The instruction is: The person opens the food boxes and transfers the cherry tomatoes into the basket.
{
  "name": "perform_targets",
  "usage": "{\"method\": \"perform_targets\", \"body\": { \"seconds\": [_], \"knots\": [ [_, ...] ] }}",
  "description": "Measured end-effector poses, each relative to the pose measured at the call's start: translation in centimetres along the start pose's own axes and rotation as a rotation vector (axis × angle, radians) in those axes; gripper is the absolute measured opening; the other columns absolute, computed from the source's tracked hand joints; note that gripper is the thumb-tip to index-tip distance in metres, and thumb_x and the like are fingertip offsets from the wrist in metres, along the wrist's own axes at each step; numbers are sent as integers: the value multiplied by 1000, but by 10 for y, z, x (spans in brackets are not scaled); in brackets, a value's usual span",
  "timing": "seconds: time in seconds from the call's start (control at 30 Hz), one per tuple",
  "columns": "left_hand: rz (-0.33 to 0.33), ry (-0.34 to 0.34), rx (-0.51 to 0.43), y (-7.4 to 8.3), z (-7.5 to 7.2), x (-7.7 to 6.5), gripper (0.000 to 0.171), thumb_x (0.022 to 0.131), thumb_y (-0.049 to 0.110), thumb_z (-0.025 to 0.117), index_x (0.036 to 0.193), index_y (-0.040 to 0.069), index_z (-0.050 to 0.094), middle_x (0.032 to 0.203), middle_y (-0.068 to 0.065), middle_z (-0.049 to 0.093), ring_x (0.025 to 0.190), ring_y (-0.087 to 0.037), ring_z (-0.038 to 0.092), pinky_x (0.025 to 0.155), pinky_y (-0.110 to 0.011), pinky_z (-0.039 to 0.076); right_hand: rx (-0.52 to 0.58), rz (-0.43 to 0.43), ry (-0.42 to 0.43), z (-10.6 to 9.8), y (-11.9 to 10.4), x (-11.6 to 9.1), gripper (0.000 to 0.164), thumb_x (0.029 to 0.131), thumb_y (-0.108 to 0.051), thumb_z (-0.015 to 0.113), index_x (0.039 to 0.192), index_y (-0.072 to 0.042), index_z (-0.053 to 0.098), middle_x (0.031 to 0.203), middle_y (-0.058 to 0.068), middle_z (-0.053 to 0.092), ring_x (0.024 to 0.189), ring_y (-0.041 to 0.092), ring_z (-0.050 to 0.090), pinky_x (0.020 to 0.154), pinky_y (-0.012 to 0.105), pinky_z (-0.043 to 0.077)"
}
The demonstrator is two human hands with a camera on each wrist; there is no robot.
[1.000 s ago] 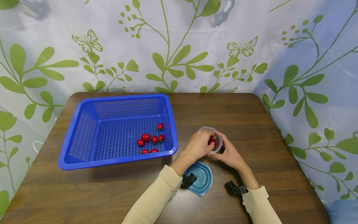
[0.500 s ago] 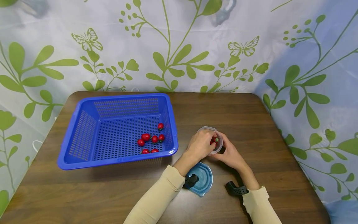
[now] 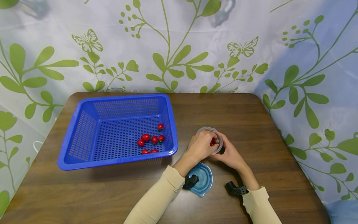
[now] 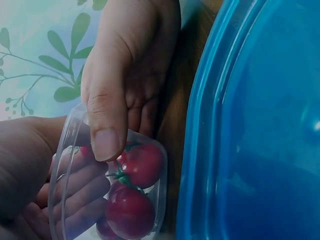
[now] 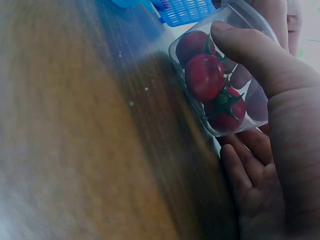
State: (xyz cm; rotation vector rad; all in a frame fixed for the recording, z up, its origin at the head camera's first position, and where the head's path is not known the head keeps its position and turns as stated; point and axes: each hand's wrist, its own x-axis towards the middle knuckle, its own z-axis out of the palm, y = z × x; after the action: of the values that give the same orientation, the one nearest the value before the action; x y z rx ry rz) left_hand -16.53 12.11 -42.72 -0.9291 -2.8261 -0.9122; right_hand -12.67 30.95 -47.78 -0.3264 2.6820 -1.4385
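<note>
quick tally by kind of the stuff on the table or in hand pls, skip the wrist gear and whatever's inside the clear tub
Red tomatoes visible in the basket: 7
Blue basket: 1
Blue lid: 1
Clear tub: 1
Total: 10

Forearms (image 3: 156, 197) angled inward, left hand (image 3: 200, 143) back-up, right hand (image 3: 230, 154) cupped close beside.

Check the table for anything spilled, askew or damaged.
Nothing clearly stands out: all visible tomatoes lie inside the blue basket or clear container. A few pale specks dot the table, too small to identify.
</note>
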Motion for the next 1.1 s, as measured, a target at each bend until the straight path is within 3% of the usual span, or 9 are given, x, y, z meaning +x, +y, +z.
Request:
{"method": "perform_targets", "body": {
  "seconds": [0.2,0.27,0.43,0.67,0.8,0.9,1.1],
  "knots": [
    [7,-17,-51,0,-5,-1,15,91,26,77,102,16,76,96,1,72,85,-10,62,72,-25,57,-16,-8,0,0,0,0,91,84,-16,86,157,-13,33,155,15,47,138,37,51,115,46,40],
    [10,-23,-65,-1,-6,-1,16,91,25,77,104,16,76,97,1,72,85,-10,62,73,-23,56,-19,-15,1,0,-1,0,90,84,-16,86,157,-13,33,154,15,48,138,37,52,115,41,42],
    [27,-29,-94,-1,-10,-1,17,91,24,77,105,15,76,98,1,72,85,-9,61,73,-20,54,-4,-23,-1,-1,-1,0,89,84,-14,86,157,-13,34,152,15,50,135,36,54,106,11,37],
    [44,-7,-106,3,-19,-1,23,90,24,77,110,13,75,104,0,74,94,-11,65,81,-22,56,1,-8,-3,-1,-1,0,88,86,-16,85,157,-15,34,150,14,52,133,34,55,103,9,37],
    [33,-20,-125,5,-26,-2,25,92,25,77,114,12,74,111,-1,74,100,-13,68,87,-24,57,-3,10,0,-1,0,-1,89,85,-20,85,158,-16,33,151,13,51,135,36,54,113,37,46],
    [27,-25,-134,4,-29,-3,26,92,25,76,115,13,74,112,0,73,100,-13,68,87,-23,57,-11,13,2,-1,0,0,89,86,-21,85,158,-16,33,151,14,51,135,37,54,112,60,42],
    [9,-48,-148,4,-36,-4,29,93,26,74,119,13,73,115,0,73,101,-14,67,87,-24,57,-15,15,5,0,0,0,89,85,-21,85,157,-15,33,150,16,52,134,38,54,111,63,41]
  ]
}}
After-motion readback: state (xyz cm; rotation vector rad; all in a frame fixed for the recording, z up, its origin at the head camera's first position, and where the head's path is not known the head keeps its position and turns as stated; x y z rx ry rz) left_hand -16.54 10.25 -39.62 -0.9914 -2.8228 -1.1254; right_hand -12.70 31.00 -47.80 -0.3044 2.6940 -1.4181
